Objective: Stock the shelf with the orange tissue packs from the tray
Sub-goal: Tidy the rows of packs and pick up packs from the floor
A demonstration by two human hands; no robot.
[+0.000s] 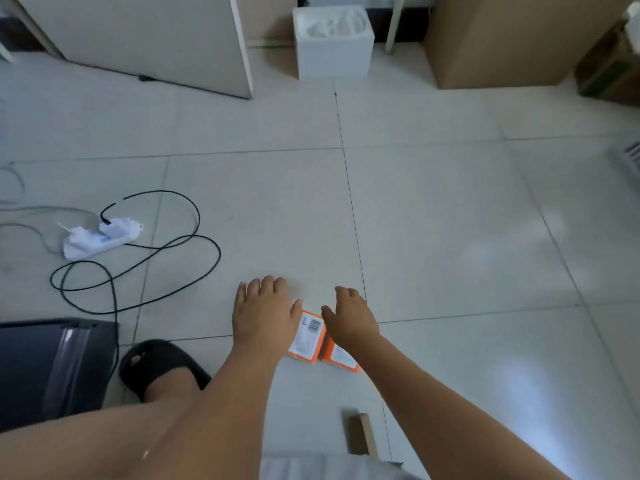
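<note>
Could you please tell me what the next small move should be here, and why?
The left hand and right hand hover open over two orange tissue packs lying side by side on the floor, neither gripped. I would probably lower both and curl the fingers round a pack each.

Looks like a storeroom/back rm: tiled floor, cardboard box, foam box, loose power strip.

glossy tiled floor, cardboard box
</note>
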